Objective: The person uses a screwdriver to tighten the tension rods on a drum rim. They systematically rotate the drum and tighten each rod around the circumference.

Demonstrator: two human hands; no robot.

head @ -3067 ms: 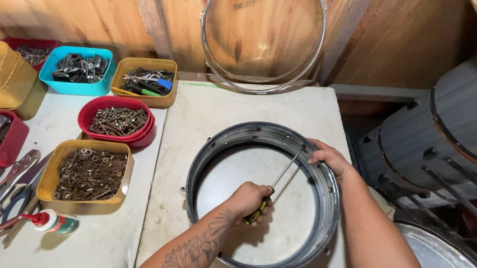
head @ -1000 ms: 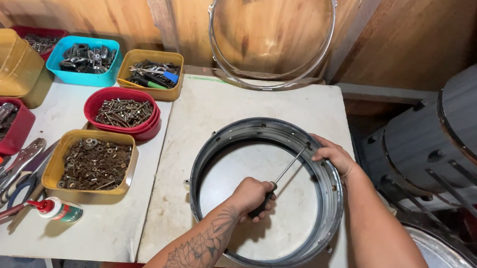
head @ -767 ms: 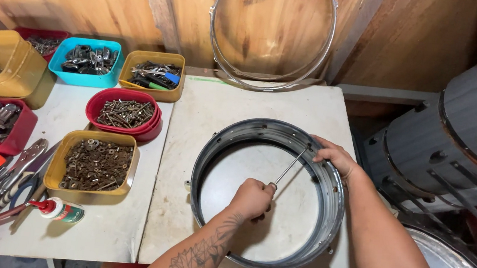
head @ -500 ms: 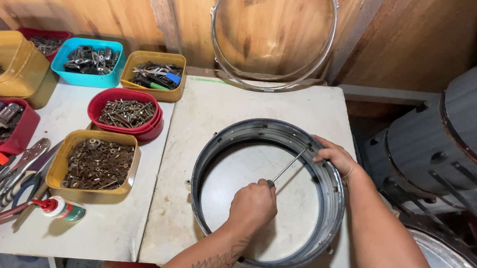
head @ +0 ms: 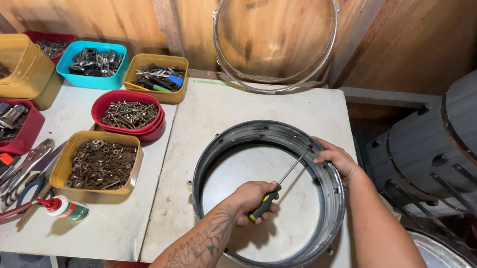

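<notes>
A grey metal drum shell lies flat on the white table. Inside it, my left hand grips the dark handle of a screwdriver. The shaft runs up and to the right, and its tip meets the shell's inner wall near the upper right. My right hand rests on the shell's right rim, fingers curled over the edge right beside the screwdriver's tip.
Tubs of screws and hardware stand to the left, with pliers and a small oil bottle in front. A metal hoop leans on the wooden wall. Grey drum shells are stacked at the right.
My left hand has turned on the screwdriver handle, wrist rolling over and back. The right hand stays on the rim. The view has shifted slightly.
</notes>
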